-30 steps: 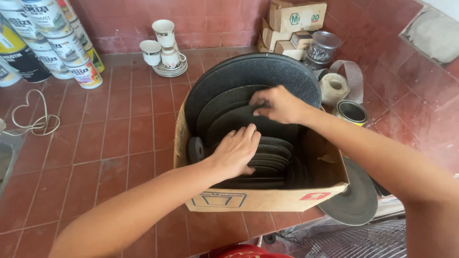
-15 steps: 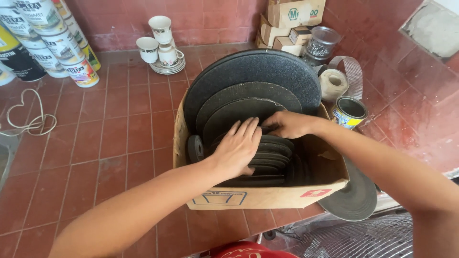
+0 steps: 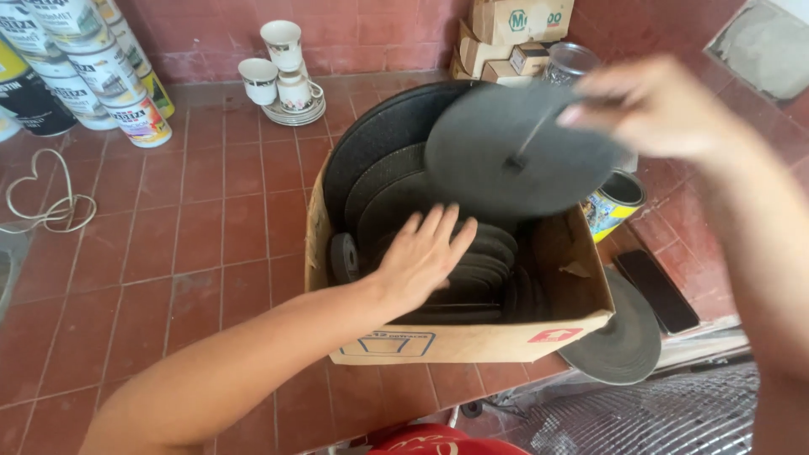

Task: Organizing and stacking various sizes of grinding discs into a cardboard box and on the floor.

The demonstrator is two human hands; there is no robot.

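1. One brown cardboard box (image 3: 472, 341) sits at centre, packed with dark grey round abrasive discs (image 3: 472, 261), too overlapped to count.
2. One dark grey disc (image 3: 522, 152) is lifted at 1 o'clock.
3. Three white ceramic cups (image 3: 282, 63) stand at 11 o'clock.
4. Two bare hands show.

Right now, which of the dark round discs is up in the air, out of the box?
The disc held by the right hand; every other disc sits in the cardboard box or on the floor.

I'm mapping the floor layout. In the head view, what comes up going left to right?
White cord → paint cans → stacked cups → left hand in the cardboard box → grey disc held up by the right hand.
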